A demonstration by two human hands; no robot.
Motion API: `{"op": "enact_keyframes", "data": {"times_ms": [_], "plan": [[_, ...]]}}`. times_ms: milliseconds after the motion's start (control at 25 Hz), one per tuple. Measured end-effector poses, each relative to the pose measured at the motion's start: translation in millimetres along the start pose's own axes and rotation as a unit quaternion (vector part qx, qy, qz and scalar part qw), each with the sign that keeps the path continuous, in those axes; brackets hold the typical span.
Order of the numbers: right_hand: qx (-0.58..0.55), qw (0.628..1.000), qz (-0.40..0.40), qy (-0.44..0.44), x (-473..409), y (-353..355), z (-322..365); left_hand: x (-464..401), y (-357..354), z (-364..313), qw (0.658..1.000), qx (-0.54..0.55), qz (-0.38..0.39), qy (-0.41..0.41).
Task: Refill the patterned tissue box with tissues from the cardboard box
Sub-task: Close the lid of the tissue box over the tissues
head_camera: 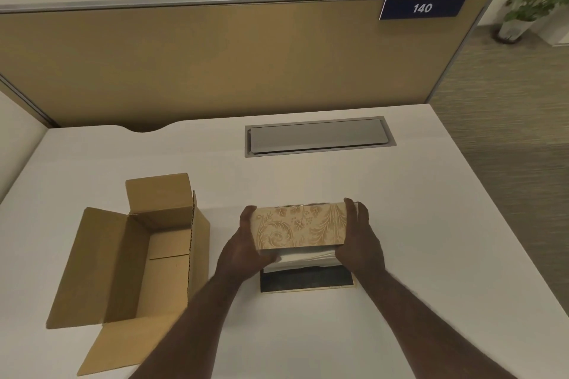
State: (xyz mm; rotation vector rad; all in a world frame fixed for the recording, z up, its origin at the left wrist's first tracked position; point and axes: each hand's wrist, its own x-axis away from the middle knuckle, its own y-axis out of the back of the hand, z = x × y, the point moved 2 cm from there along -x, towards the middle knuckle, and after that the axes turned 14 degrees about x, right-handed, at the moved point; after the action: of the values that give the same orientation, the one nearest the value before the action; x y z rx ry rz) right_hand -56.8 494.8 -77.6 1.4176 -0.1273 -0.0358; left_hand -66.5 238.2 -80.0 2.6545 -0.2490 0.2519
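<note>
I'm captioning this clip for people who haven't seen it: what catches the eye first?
Both hands, left hand and right hand, grip the ends of the patterned tissue box at centre, white tissues showing beneath it. To its left an open cardboard box lies on the white desk.

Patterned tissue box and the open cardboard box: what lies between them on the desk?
Only the left hand gripping the patterned tissue box; the desk beside the cardboard box is bare.

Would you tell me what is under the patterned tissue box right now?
Below the patterned tissue box, held by the left hand and right hand, a white tissue pack shows above a dark base panel. The box hides the pack's upper part.
</note>
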Motion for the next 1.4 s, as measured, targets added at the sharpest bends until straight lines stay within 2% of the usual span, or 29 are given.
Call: {"op": "enact_keyframes", "data": {"times_ms": [240,440,640,760,1120,1400], "plan": [[-0.024,0.997,0.013,0.072,9.4,5.9,-11.6,6.4,-2.4,-3.0,1.000,-0.017,-0.018,0.002],[-0.024,0.995,0.055,0.082,4.7,7.3,-16.2,9.0,-2.7,-0.5,1.000,-0.022,-0.004,0.015],[-0.015,0.996,0.029,0.078,6.6,5.5,-12.7,12.0,-3.2,0.4,1.000,-0.020,-0.008,0.021],[-0.050,0.995,0.031,0.077,11.7,6.3,-14.6,18.6,-6.1,-2.2,1.000,0.003,-0.012,0.016],[-0.281,0.957,0.051,-0.053,19.5,2.8,-19.6,35.6,-18.5,7.2,0.977,0.188,-0.070,0.070],[-0.302,0.949,0.056,-0.072,29.9,-11.8,-24.5,46.1,-25.1,16.0,0.975,0.190,-0.072,0.089]]}}
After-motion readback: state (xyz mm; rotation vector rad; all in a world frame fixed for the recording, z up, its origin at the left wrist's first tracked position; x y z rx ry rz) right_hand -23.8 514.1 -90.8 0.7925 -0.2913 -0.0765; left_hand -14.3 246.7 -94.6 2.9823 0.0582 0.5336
